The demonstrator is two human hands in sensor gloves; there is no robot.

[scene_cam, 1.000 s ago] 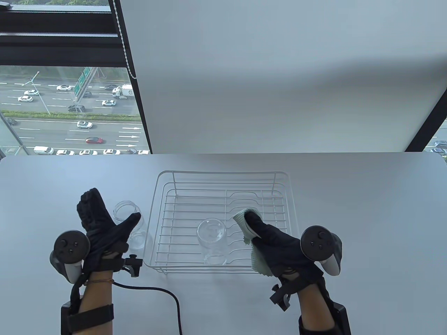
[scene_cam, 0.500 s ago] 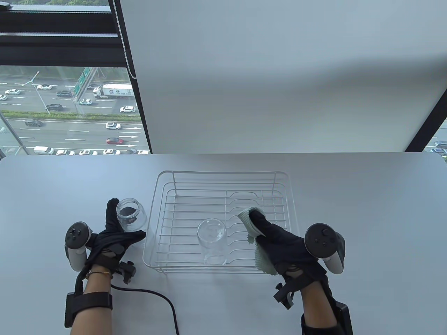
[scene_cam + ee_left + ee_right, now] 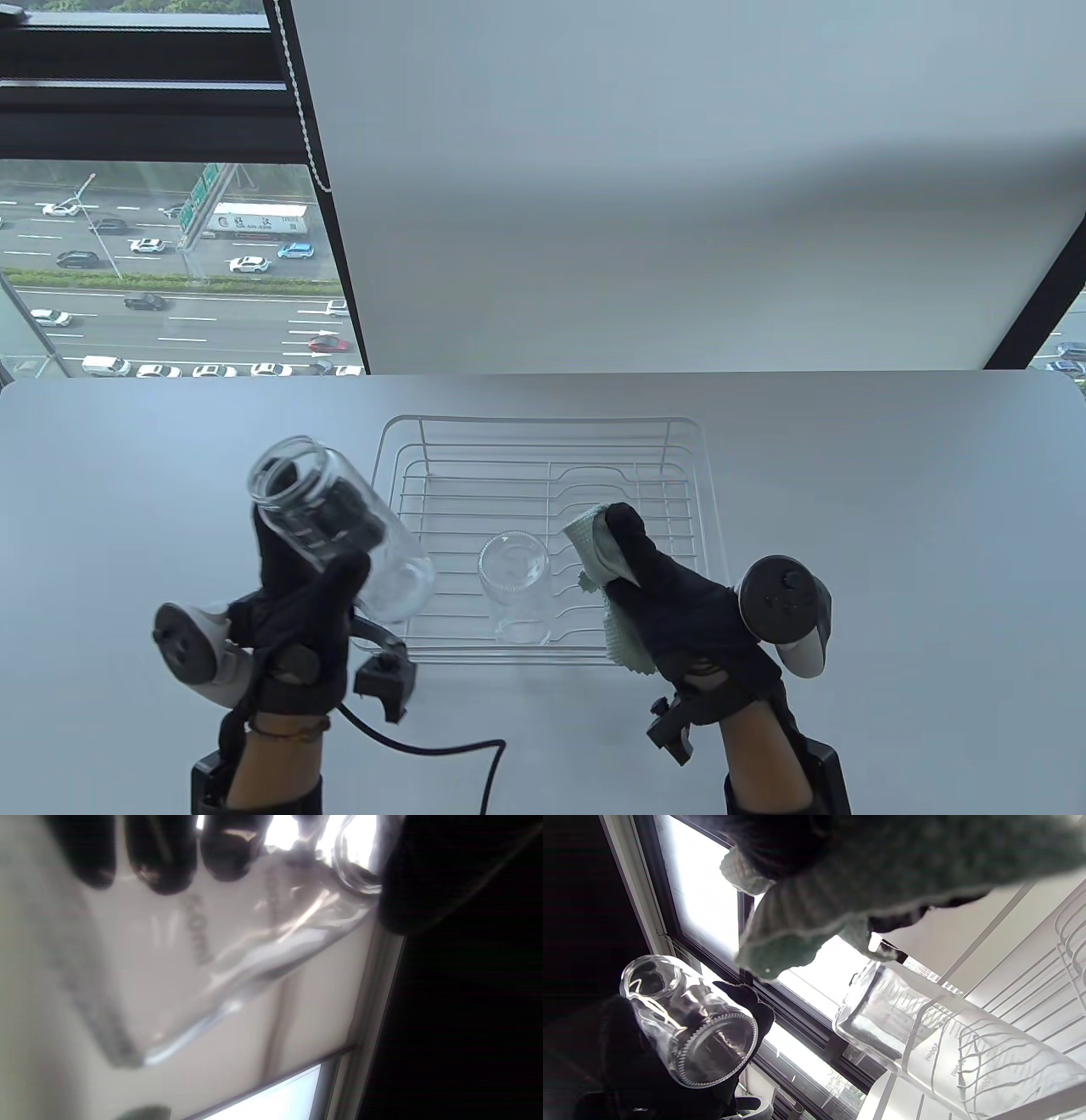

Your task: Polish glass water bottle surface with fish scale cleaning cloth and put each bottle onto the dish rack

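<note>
My left hand (image 3: pixel 310 577) grips a clear glass bottle (image 3: pixel 339 526) and holds it tilted in the air left of the white wire dish rack (image 3: pixel 386 475), its mouth up and to the left. The left wrist view shows that bottle (image 3: pixel 237 955) close up under my fingers (image 3: pixel 163 853). A second glass bottle (image 3: pixel 515 594) stands upside down in the rack near its front. My right hand (image 3: pixel 653 577) holds a pale green fish scale cloth (image 3: pixel 594 548) over the rack's right part. The right wrist view shows the cloth (image 3: pixel 840 899), the held bottle (image 3: pixel 691 1027) and the racked bottle (image 3: pixel 946 1043).
A black cable (image 3: pixel 433 751) runs across the table (image 3: pixel 848 509) near its front edge, beside my left wrist. Behind the table are a window (image 3: pixel 170 263) with a dark frame and a lowered pale blind (image 3: pixel 679 170).
My left hand closed round the bottle that stood left of the rack, lifted it off the table and tilted it. My right hand with the cloth barely moved.
</note>
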